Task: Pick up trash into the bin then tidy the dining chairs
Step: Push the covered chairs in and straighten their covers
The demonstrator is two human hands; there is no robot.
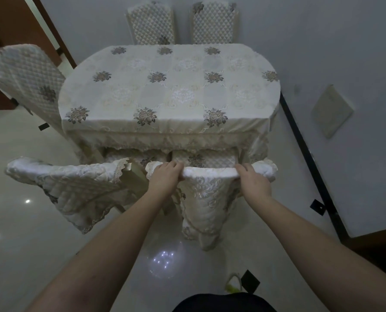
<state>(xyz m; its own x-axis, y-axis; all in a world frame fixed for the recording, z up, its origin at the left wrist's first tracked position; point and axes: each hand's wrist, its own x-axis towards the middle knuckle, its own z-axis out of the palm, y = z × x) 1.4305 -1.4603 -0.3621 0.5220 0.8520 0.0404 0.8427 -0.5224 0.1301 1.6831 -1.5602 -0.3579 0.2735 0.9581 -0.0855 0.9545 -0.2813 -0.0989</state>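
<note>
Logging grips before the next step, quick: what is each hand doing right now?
Left hand: grips the top rail of the cream quilted-cover dining chair.
Right hand: grips the same rail, further right.

Dim, greyish wide-angle view, edges bowed, ceiling lights glaring off the glossy floor [18, 221]

A single wide-angle head-worn camera looks forward and steeply down from standing height. The table [169, 86] fills the upper centre of the frame, close ahead. Both forearms enter from the bottom edge and converge at mid-frame, where the left hand [165, 176] and right hand [253, 180] lie near the lens. The floor [18, 255] occupies the lower left; a wall [322, 41] bows across the upper right through lens distortion.
</note>
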